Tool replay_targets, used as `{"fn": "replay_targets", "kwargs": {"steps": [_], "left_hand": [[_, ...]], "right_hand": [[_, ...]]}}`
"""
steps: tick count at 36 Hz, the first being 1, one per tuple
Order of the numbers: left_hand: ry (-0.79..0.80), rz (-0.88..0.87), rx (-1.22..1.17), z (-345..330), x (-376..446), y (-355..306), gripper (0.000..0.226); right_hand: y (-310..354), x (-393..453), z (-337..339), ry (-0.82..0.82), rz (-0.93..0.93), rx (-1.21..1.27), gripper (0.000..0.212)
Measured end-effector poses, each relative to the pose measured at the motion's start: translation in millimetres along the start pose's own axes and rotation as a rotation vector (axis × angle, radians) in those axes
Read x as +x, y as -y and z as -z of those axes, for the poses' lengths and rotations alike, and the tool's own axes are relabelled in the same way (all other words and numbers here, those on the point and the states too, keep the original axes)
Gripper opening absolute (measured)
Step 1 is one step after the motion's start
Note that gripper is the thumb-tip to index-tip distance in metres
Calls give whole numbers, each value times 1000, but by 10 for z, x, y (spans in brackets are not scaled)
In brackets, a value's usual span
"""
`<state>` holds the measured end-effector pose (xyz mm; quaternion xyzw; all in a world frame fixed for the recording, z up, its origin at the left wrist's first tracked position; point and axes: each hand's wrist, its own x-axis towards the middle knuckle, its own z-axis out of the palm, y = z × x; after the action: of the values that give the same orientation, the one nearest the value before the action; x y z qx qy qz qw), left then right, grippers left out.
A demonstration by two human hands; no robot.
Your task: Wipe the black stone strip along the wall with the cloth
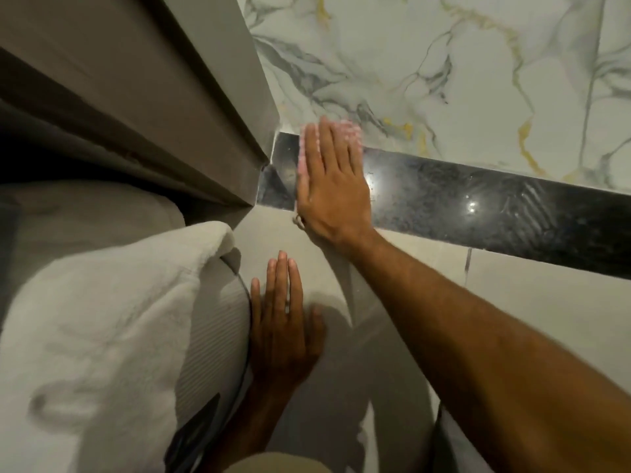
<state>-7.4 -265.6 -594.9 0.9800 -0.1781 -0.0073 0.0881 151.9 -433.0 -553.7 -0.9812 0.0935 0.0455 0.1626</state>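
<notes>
- Head view, looking down a wall: the black stone strip [478, 199] runs as a glossy band from a grey door frame [191, 97] at its left end to the right edge of the picture, sloping downward to the right.
- Its surface is dark and speckled, with two bright light reflections near its middle and faint diagonal smear marks further right.
- Above the strip lies white marble tile [444, 63] veined in grey and gold; below it lies plain beige tile [532, 302] with one short vertical grout joint under the strip's lower edge.
- The right hand [329, 186] lies flat and fully spread on the strip's left end, fingers together and pointing up, pressing the cloth [348, 131] against the stone.
- Only the pale pink, blurred fringe of the cloth shows, past the fingertips and along the hand's left side; it overlaps the strip's upper edge onto the marble.
- A short bare stretch of stone separates the hand from the door frame; to the right the strip is uncovered all the way to the picture's edge.
- The left hand [283, 319] rests open and flat on the beige tile well below the strip, holding nothing, just beside a white towel [102, 319] draped over a ribbed grey object [215, 329].
</notes>
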Motion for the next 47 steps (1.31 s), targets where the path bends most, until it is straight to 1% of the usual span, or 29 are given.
{"fn": "replay_targets", "kwargs": {"steps": [3,5,6,7,9,12,13,14,15,16,18,19,21,24,26,28,29,32,33,34,36,38,39,40,41,44,47], "left_hand": [[-36,-11,-11,19,-12,-8,68],[-53,-34,-8,30,-23,-5,68],[-50,-35,-3,38,-23,0,69],[-40,-30,0,42,-23,5,71],[-25,-20,5,50,-20,-2,73],[-19,-17,-1,60,-18,-16,73],[-10,-16,-8,63,-14,-19,73],[1,-12,-14,64,-9,-14,74],[12,-6,-17,61,1,-6,74],[22,0,-18,60,11,-2,75],[37,6,-23,68,25,-18,75],[39,8,-25,80,23,-24,75],[49,6,-17,120,41,-47,75],[79,11,-4,154,44,-49,75],[80,-2,1,178,45,-64,73],[80,-25,3,169,36,-68,71],[83,-38,9,156,29,-62,71],[105,-84,31,116,59,-67,72],[106,-96,40,96,106,-97,73],[100,-102,46,72,172,-142,73],[84,-103,44,23,331,-278,72],[56,-124,56,0,478,-428,71],[43,-144,64,-13,535,-488,70],[35,-162,61,-27,585,-540,70],[34,-173,48,-36,628,-590,71],[67,-220,17,-57,708,-732,75],[87,-327,21,-132,721,-837,74]], "right_hand": [[106,-236,-71,60,238,-15,70],[-47,-585,-61,86,333,-41,69],[-165,-747,-45,87,346,-52,69],[-294,-875,-20,80,329,-61,68],[-508,-946,37,36,201,-59,67],[-540,-652,119,-27,-75,-60,67],[-489,-495,134,-35,-139,-50,68],[-424,-337,140,-34,-156,-35,69],[-355,-202,136,-20,-112,-28,69],[-298,-113,127,3,-15,-33,69],[-272,-113,125,44,243,-70,67],[-302,-208,121,63,333,-78,66],[-433,-570,139,70,376,-63,65],[-786,-1220,182,29,315,-58,65],[-1082,-1385,261,7,279,-61,65],[-1292,-1267,337,16,218,-78,65],[-1342,-1142,362,15,151,-82,65],[-1282,-688,339,-64,-98,-77,65],[-1211,-566,298,-82,-141,-83,66],[-1135,-490,248,-91,-142,-81,67],[-1025,-533,165,-82,-40,-53,68],[-1029,-847,118,-62,108,-29,67],[-1066,-1077,117,-53,130,-23,67],[-1131,-1319,125,-53,105,-22,68],[-1215,-1552,143,-65,38,-24,68],[-1484,-1965,254,-135,-270,-45,68],[-1693,-1761,358,-258,-532,-70,64]]}}
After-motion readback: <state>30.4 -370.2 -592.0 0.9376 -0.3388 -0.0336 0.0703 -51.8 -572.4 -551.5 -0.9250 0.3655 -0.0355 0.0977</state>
